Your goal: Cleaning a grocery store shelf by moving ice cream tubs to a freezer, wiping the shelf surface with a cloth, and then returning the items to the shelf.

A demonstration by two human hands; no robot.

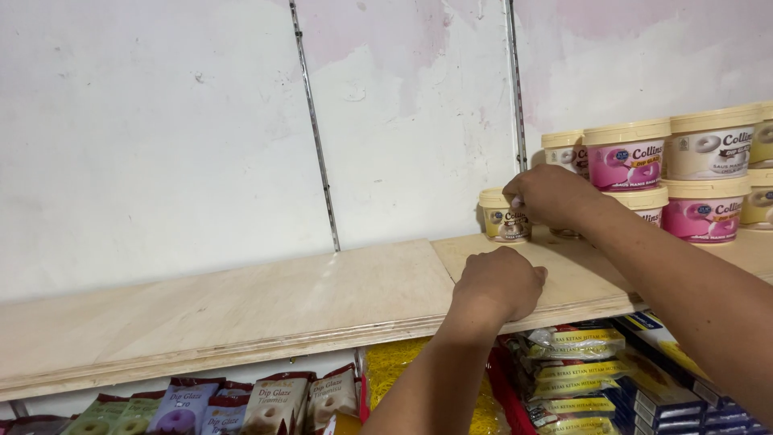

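1. My right hand (550, 196) reaches in from the right, fingers pinched narrow around the top of a small cream-lidded tub (504, 216). It looks like a grip on the lid edge, though the fingertips are partly hidden, so I cannot be sure how firm the hold is.
2. That tub stands upright on the wooden shelf (241, 306), at the left end of the group of tubs and close to the wall. It sits just left of and under my right hand, so the right hand is clearly the nearer one.
3. My left hand (498, 283) is curled shut in a loose fist, knuckles resting on the front part of the shelf. It holds nothing I can see, and lies in front of the tub, apart from it.
4. To the right of the small tub, larger tubs (628, 155) with pink and cream labels are stacked in two tiers.
5. The long stretch of shelf to the left is bare wood.
6. Below the shelf, brown pouches (278, 403) stand at the left and yellow packets (576, 370) lie stacked at the right.
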